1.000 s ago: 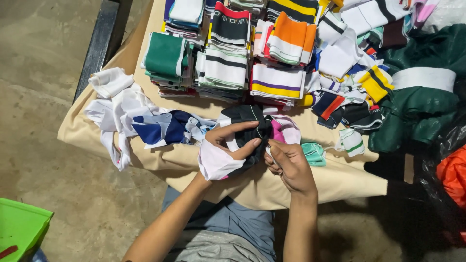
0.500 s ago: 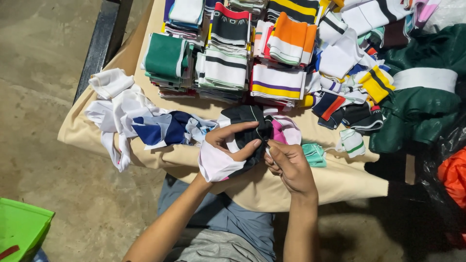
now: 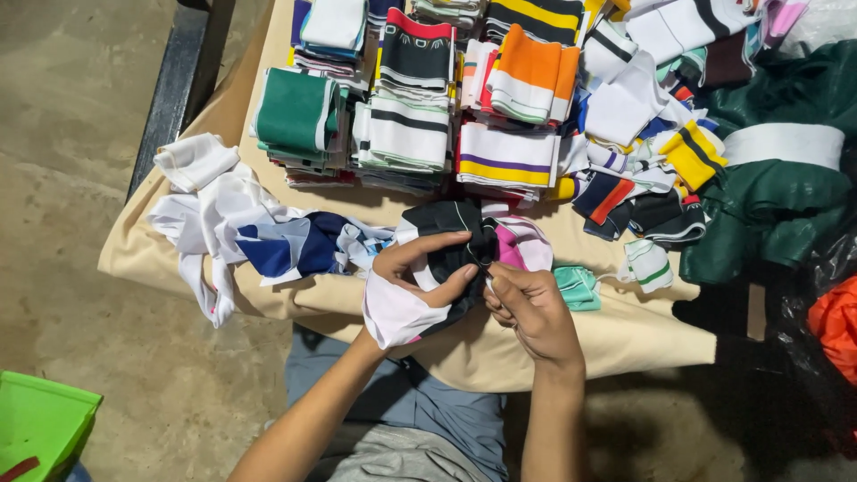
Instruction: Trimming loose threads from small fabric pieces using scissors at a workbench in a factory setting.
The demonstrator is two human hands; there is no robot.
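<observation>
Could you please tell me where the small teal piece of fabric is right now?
The small teal piece lies on the beige cloth, just right of the right hand and below the pink striped piece.

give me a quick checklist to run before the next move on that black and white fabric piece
1. Left hand has a grip on the black and white fabric piece: ok.
2. Right hand at the piece's edge, fingertips pinched there: ok.
3. What the right fingertips pinch: cannot tell, too small.
4. Piece apart from the pink striped piece behind it: cannot tell, they overlap.
5. Folded stacks upright, apart from the hands: ok.
6. Loose white and blue pile apart from the left hand: ok.
</observation>
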